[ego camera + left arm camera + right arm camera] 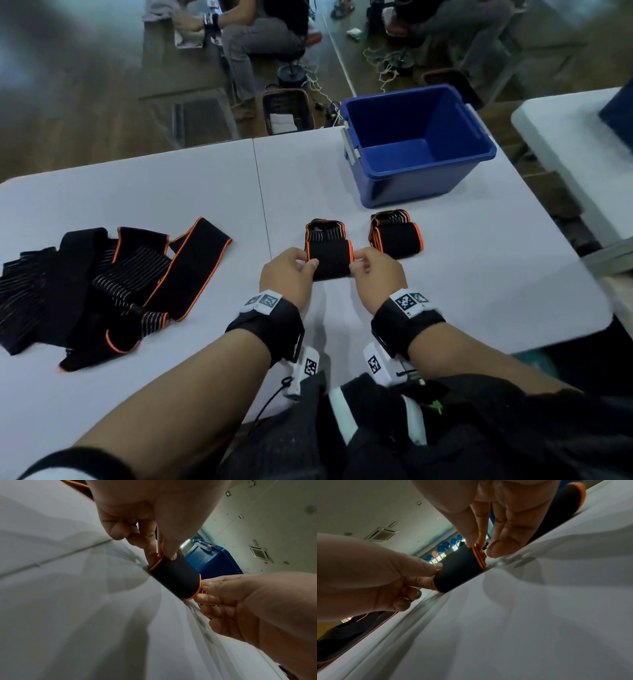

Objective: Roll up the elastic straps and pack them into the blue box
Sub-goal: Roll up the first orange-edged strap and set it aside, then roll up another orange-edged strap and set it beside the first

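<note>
A black elastic strap with orange edges lies on the white table, its near part wound into a roll. My left hand pinches the roll's left end, thumb on top. My right hand pinches the right end. A short unrolled tail stretches away from the roll. A second strap, rolled up, sits just to the right. The blue box stands beyond them at the back right, with nothing visible inside.
A loose heap of several unrolled black and orange straps covers the table's left side. A seam runs down the table's middle. People sit on stools beyond the far edge. Another white table stands to the right.
</note>
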Motion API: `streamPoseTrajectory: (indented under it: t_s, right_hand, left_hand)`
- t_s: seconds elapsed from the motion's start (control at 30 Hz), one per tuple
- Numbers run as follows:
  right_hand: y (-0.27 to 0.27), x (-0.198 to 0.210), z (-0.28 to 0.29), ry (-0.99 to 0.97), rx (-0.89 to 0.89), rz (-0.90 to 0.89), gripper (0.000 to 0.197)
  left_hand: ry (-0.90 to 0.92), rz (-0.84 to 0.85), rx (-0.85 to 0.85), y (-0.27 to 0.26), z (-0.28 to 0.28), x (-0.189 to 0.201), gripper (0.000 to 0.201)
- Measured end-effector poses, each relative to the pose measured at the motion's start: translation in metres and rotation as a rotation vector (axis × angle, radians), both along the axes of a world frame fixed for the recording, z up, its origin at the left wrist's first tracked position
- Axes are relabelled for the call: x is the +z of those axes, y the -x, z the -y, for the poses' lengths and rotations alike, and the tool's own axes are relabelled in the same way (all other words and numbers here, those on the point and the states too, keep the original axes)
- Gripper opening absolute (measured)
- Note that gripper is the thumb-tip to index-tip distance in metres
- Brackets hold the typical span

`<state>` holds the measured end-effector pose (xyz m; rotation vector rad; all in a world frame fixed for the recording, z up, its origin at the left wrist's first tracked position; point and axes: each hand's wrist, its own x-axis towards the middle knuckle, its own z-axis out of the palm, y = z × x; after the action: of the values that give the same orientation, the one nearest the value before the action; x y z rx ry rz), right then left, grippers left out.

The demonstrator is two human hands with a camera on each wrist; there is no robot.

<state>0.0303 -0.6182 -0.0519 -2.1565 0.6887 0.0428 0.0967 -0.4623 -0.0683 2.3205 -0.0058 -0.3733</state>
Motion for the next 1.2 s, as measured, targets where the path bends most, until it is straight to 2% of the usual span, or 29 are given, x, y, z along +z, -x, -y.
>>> streamPoseTrajectory:
  t_s: [0.2,0.43,0.57,0.67,0.97,1.1,1.2]
  right_hand:
    - [0.013,0.007,0.011,-0.043,-0.045,-0.008,0.038]
    - [0.008,0.02,0.0,-0.022,-0.024,0.046,0.026]
    - [-0.005,0.021,-0.034,0.025,0.122,0.068,0.023]
    - [-0.013,0.021,-0.068,-0.017,0.25,0.054,0.022]
    - [-0.034,0.016,-0.158,0.069,0.634,0.009,0.021]
    - [-0.043,0.018,-0.194,0.097,0.778,0.035,0.019]
    - [-0.051,0.018,-0.22,0.161,0.902,0.06,0.029]
  left_hand:
    - [0.021,-0.005,-0.016,0.005,0.014,-0.002,0.015]
    - [0.074,-0.007,0.061,0.012,-0.007,0.004,0.018]
    - [0.059,0.008,0.151,0.011,-0.044,0.011,0.023]
    - [0.013,0.064,0.202,0.01,-0.085,0.018,0.024]
    - [-0.056,0.271,0.481,0.025,-0.218,0.038,0.012]
    - [-0.055,0.272,0.569,0.035,-0.255,0.04,0.012]
    - [-0.062,0.256,0.592,0.043,-0.275,0.038,0.011]
